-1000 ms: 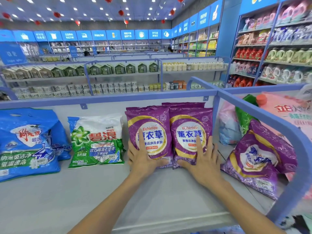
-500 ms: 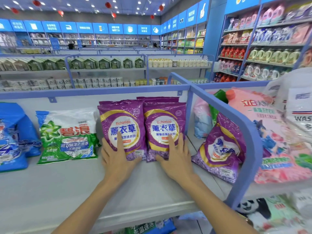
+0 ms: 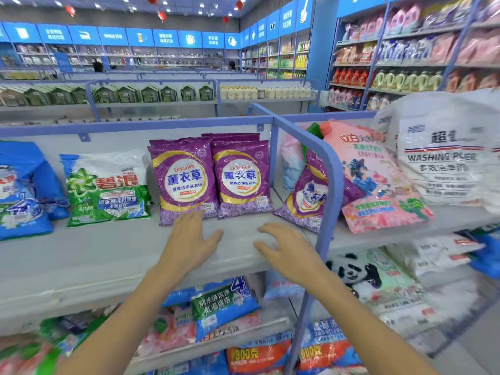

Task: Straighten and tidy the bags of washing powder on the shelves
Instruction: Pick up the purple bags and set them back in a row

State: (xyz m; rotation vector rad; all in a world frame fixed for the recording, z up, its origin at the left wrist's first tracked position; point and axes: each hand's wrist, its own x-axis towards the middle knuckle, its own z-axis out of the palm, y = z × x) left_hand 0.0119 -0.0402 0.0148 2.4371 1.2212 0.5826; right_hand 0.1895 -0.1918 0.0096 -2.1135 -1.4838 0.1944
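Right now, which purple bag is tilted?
The right bag, slanting behind the blue divider. The left bag and middle bag stand upright.

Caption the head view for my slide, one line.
Left hand and right hand, both open and empty, over the shelf at the foot of two upright purple washing-powder bags.

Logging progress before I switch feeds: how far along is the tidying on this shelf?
Done: the two purple bags stand upright side by side, labels forward. In hand: nothing; left hand and right hand are open over the shelf. Left: the tilted purple bag past the blue divider and the pink bag leaning beside it.
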